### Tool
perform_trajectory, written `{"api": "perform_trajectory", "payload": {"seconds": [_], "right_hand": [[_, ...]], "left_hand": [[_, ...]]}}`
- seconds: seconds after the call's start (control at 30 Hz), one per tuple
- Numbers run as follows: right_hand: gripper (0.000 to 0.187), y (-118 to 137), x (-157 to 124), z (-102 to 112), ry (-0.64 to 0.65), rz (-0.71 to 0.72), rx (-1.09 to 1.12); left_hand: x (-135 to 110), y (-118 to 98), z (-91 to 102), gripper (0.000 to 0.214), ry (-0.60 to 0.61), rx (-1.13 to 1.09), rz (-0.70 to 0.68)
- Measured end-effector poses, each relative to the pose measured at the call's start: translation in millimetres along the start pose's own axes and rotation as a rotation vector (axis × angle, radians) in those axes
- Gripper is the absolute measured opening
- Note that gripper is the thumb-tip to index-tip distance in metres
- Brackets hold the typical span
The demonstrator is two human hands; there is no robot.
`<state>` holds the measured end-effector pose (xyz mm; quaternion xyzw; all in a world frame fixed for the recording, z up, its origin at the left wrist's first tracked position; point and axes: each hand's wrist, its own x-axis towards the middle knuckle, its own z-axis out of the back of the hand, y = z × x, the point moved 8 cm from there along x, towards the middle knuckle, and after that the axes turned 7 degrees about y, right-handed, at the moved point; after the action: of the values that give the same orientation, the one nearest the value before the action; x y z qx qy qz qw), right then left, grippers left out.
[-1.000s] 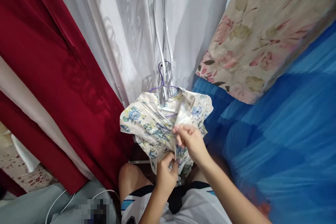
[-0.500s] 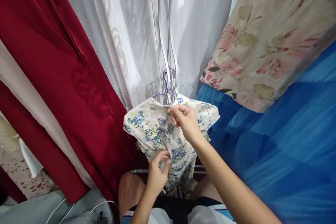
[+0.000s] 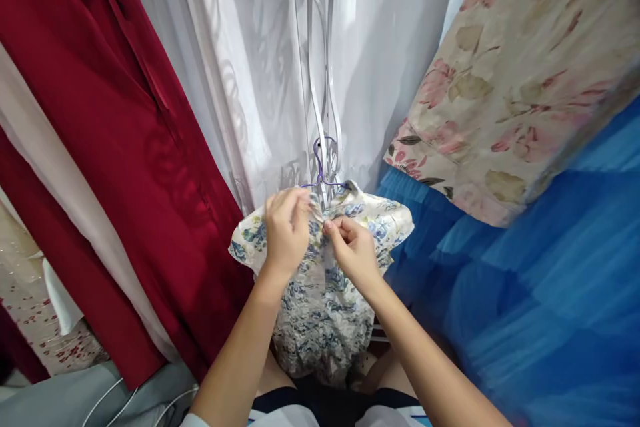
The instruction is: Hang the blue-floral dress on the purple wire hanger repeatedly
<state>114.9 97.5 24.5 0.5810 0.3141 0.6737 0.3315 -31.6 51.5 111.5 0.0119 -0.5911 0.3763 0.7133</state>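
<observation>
A white dress [image 3: 325,320] with blue flowers and short sleeves hangs in front of me on a thin purple hanger [image 3: 321,177]. Its front is crumpled, and the lower end drops between my knees. My left hand [image 3: 287,227] is up at the neckline with its fingers curled together on the cloth edge, slightly blurred. Just below the collar, my right hand [image 3: 354,250] pinches the dress's front edge between thumb and forefinger. Whatever small fastening may lie under the fingers is hidden.
White metal rods [image 3: 320,80] rise behind the hanger, before white curtain-like cloth [image 3: 395,33]. Dark red fabric [image 3: 145,147] hangs on the left. To the right hang a pink-flowered cloth [image 3: 505,107] and blue tulle [image 3: 525,300]. White cords [image 3: 123,407] lie at lower left.
My left hand has risen from the middle of the dress front to the neckline. The right hand still pinches near the collar, slightly lower. The dress front now looks more bunched.
</observation>
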Motion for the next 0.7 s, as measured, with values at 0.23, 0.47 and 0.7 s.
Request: {"api": "perform_trajectory", "payload": {"seconds": [0.23, 0.47, 0.7], "right_hand": [[0.039, -24, -51, -32, 0.257, -0.187, 0.174], [0.044, -65, -90, -46, 0.313, -0.344, 0.228], [0.029, -132, -154, 4, 0.099, -0.476, 0.074]], "left_hand": [[-56, 161, 80.0, 0.011, -0.695, -0.853, 0.625], [-178, 210, -4.8, 0.023, -0.635, -1.045, 1.032], [-196, 108, -82.6, 0.024, -0.151, -1.356, 0.855]]}}
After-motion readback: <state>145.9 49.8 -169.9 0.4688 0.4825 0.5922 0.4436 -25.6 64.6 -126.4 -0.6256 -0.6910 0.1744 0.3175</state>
